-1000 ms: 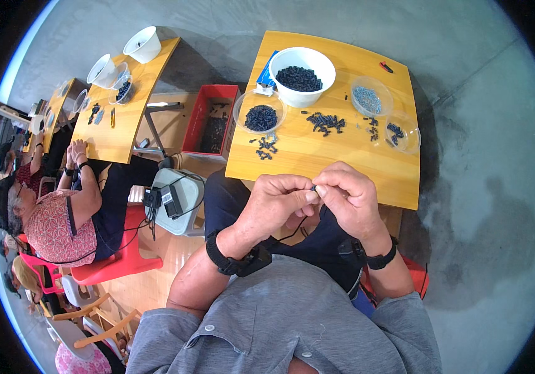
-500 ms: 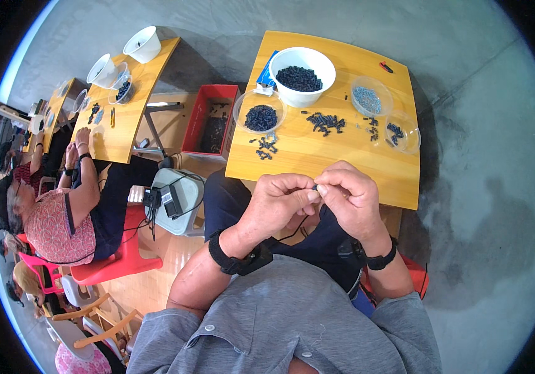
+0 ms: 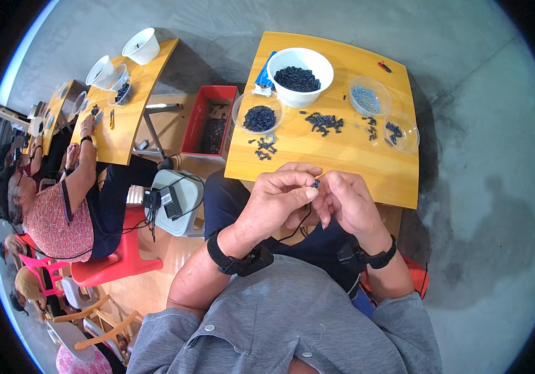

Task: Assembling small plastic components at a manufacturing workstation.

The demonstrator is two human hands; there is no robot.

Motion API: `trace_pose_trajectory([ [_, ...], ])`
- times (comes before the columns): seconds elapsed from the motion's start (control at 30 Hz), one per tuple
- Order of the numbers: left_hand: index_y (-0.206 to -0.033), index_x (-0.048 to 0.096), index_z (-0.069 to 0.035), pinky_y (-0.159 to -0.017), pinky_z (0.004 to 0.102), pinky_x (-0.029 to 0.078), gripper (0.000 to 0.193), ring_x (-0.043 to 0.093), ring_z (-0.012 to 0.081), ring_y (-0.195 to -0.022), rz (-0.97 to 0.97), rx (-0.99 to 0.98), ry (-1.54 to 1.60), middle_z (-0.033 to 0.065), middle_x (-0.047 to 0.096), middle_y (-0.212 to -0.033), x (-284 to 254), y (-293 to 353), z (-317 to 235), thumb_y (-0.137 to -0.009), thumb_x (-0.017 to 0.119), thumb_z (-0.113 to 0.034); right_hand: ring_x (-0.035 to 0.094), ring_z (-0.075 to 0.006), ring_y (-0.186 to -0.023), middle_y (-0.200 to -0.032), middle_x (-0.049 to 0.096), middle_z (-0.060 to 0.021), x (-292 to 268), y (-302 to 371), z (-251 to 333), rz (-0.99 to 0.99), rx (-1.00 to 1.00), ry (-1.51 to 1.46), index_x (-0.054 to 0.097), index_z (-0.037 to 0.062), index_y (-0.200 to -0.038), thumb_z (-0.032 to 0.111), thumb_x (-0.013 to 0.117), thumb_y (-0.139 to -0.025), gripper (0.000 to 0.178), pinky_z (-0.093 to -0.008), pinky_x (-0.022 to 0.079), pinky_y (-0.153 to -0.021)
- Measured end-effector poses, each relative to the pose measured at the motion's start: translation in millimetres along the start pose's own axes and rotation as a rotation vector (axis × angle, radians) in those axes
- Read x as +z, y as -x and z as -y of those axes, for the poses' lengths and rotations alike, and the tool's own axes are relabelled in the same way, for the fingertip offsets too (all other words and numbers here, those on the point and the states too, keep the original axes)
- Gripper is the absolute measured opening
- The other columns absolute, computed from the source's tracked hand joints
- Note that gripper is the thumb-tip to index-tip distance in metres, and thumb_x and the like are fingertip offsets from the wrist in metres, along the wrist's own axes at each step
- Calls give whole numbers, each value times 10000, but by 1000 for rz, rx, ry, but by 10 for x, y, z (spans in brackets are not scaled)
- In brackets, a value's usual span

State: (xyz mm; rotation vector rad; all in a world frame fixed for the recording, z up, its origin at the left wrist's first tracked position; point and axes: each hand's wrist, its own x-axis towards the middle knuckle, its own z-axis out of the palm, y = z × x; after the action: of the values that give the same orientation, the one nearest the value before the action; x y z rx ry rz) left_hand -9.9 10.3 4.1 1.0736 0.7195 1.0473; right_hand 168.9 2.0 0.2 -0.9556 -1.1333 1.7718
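Observation:
Above my lap, just off the table's near edge, my left hand [image 3: 283,194] pinches a small dark plastic piece [image 3: 315,184] between thumb and forefinger. My right hand [image 3: 349,201] is close beside it, its fingers loosely bent and apart, with nothing visible in them. On the wooden table [image 3: 342,162] in front lies a loose pile of short black plastic pieces [image 3: 324,123]. Left of it are small dark pieces with metal screws [image 3: 265,148], near a clear bowl [image 3: 237,118] of dark pieces. A big white bowl [image 3: 326,65] full of black pieces stands behind.
At the table's right are a clear tub [image 3: 367,98] of small silvery parts and another clear tub [image 3: 412,134] with a few dark pieces. A red-black tool [image 3: 384,67] lies at the far right. A red box [image 3: 200,118] and grey stool [image 3: 183,218] stand left; another person [image 3: 62,218] sits beyond.
My right thumb and fingers have come off the small piece and loosened. My left hand keeps its pinch. The person at the left has reached an arm farther over their table.

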Motion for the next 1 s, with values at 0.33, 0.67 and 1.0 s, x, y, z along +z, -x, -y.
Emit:
trace_pose_trajectory([
  [0.33,-941,670,-18,-734,238,505,98,571,121,-960,100,-179,97,83,541,-1237,-31,17,-63,-863,610,-26,506,-110,-379,-587,540,-75,54,-58,55,192,252,-365,556,-15,-769,531,377,-953,604,-224,438,-328],
  [0.67,-906,674,12,-923,314,429,101,512,202,-1148,237,-94,75,132,557,-1212,-37,17,-52,-820,623,25,440,-104,-324,-514,481,-48,29,8,-137,408,357,-532,521,35,-685,571,421,-921,594,-245,398,-296],
  [1.0,-964,703,-35,-1026,346,344,207,481,226,-1199,379,-84,72,93,589,-1188,-69,8,-34,-787,639,51,345,-93,-297,-456,381,8,135,96,-71,410,413,-489,439,92,-685,538,468,-900,496,-260,375,-302],
])
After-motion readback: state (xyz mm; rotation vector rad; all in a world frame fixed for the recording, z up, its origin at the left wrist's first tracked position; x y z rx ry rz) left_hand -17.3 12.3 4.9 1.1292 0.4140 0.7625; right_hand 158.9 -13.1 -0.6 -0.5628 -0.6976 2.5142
